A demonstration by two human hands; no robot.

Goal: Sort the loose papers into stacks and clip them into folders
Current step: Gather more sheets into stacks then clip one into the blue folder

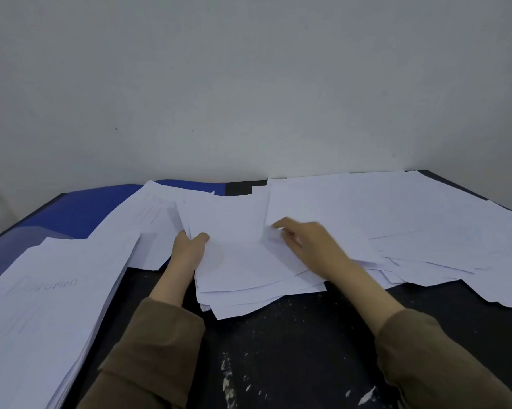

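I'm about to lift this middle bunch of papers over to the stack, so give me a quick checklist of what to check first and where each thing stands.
1. Left hand grips the left edge of the middle bunch, thumb on top: ok.
2. Right hand has a firm hold: not ok, its fingers only rest on the sheets.
3. Bunch edges squared: not ok, the near corners fan out.
4. Bunch free of the spread papers on the right: cannot tell, they overlap under the right hand.
5. Tall stack on the left has a free top to take more sheets: ok.
6. Blue folder reachable: not ok, papers lie partly over it.
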